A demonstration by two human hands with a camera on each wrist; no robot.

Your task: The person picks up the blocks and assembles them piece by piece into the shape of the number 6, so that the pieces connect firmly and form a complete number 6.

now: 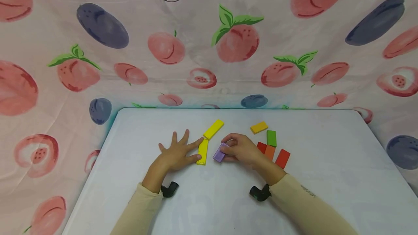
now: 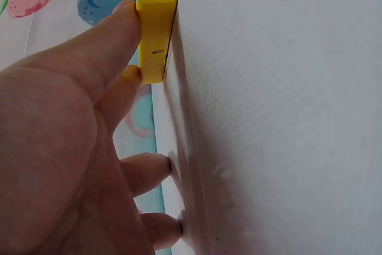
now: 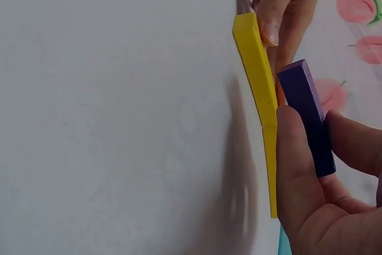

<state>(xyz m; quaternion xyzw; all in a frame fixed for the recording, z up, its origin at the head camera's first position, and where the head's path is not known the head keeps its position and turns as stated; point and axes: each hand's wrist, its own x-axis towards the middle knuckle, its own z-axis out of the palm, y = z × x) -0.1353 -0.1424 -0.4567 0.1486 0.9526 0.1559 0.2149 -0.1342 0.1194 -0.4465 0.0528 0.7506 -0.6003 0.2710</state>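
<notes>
Between the thumb and fingers of my right hand is a purple block, a small rectangular bar, held just right of the yellow blocks. My left hand lies with its fingers spread, its thumb and forefinger tips against the left side of the nearer yellow block. In the left wrist view, both tips meet one side of that yellow block. A second yellow block continues from its far end, angled to the right. The right wrist view shows the purple block tilted, above the table surface.
Right of my right hand lie an orange-yellow block, a green block, an orange block and two red blocks, one farther right. All rest on a white table. A fruit-print cloth hangs behind it.
</notes>
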